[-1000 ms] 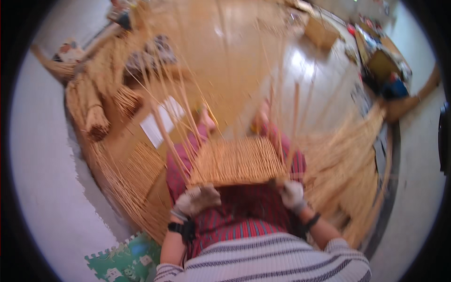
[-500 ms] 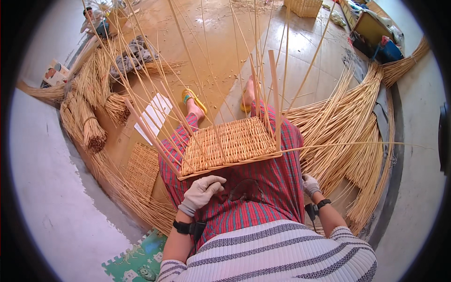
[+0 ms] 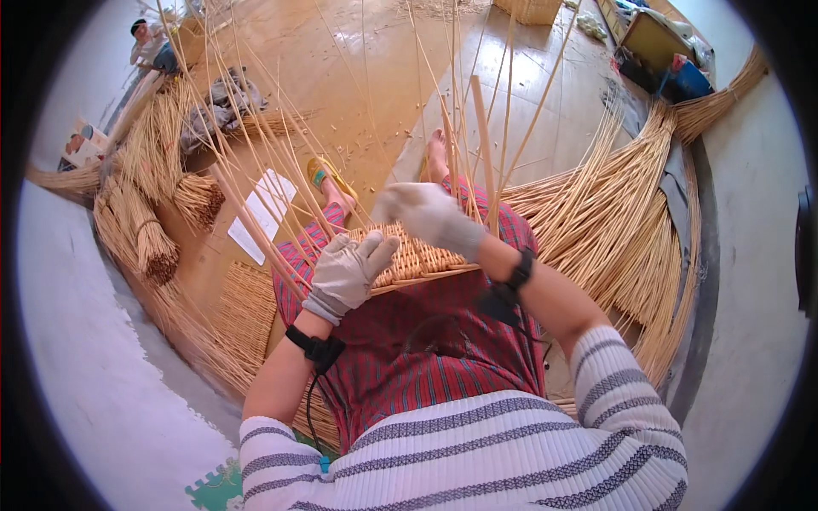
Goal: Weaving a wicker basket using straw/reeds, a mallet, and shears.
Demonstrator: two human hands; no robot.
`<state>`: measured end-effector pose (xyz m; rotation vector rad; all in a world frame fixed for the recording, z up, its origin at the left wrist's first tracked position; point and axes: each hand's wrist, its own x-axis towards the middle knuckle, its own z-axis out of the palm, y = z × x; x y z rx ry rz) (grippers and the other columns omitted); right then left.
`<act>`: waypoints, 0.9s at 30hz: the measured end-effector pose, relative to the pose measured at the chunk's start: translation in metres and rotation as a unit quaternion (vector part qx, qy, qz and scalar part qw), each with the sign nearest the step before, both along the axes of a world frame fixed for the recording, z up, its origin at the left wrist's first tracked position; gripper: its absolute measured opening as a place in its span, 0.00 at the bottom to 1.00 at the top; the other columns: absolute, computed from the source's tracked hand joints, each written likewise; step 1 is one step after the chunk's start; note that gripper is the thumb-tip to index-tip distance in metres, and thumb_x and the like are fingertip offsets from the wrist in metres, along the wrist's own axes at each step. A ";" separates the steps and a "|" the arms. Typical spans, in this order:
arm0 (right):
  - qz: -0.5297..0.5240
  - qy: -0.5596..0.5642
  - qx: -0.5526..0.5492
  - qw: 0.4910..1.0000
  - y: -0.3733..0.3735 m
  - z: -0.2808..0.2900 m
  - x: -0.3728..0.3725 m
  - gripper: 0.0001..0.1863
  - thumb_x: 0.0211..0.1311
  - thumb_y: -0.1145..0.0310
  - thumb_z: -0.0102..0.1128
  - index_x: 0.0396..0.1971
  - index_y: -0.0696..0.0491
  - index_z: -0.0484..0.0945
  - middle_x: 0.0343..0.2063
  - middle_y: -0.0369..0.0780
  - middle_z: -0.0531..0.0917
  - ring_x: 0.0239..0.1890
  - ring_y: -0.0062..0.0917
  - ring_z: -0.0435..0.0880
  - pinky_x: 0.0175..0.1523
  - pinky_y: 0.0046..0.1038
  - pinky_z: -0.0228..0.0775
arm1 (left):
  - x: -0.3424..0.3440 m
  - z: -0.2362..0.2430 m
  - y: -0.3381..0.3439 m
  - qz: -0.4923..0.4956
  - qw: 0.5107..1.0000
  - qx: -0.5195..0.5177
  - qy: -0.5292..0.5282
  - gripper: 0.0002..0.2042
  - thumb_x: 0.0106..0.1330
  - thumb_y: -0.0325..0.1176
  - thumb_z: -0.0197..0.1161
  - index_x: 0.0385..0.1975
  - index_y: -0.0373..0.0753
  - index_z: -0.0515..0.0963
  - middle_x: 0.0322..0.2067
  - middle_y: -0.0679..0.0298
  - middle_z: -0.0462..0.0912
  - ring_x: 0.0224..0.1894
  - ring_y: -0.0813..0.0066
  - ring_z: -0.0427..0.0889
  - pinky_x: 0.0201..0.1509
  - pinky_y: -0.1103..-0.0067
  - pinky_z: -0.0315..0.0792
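Observation:
A rectangular woven wicker panel (image 3: 433,261) with long upright stakes (image 3: 482,149) rests across my lap on red striped cloth. My gloved left hand (image 3: 349,271) is at the panel's front left, fingers bent among the stakes at its edge. My gloved right hand (image 3: 430,217) hangs over the panel, above and right of the left one, with curled, slightly blurred fingers. What either hand holds, if anything, is too small or hidden to make out. My two hands cover much of the panel's middle and left.
Reed bundles lie at left (image 3: 158,247) and right (image 3: 596,255), with a flat woven panel (image 3: 243,311) and white sheet (image 3: 256,217) at left. Another person (image 3: 149,43) is at far left. A basket (image 3: 524,10), clutter (image 3: 656,51) and walls (image 3: 741,255) surround me.
Both my hands have risen onto the panel. The right came up from beside the reeds and swung inward to the panel's middle; the left moved up to its front left.

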<state>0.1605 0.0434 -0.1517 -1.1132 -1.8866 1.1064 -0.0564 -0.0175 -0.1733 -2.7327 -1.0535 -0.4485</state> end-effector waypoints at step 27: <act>-0.048 -0.325 0.304 0.894 -0.120 -0.067 0.040 0.33 0.61 0.40 0.61 0.52 0.55 0.78 0.44 0.41 0.86 0.46 0.35 0.86 0.50 0.39 0.74 | -0.030 0.070 0.052 0.265 0.910 -0.303 0.097 0.39 0.58 0.67 0.65 0.61 0.45 0.66 0.51 0.55 0.85 0.49 0.53 0.86 0.43 0.61 0.78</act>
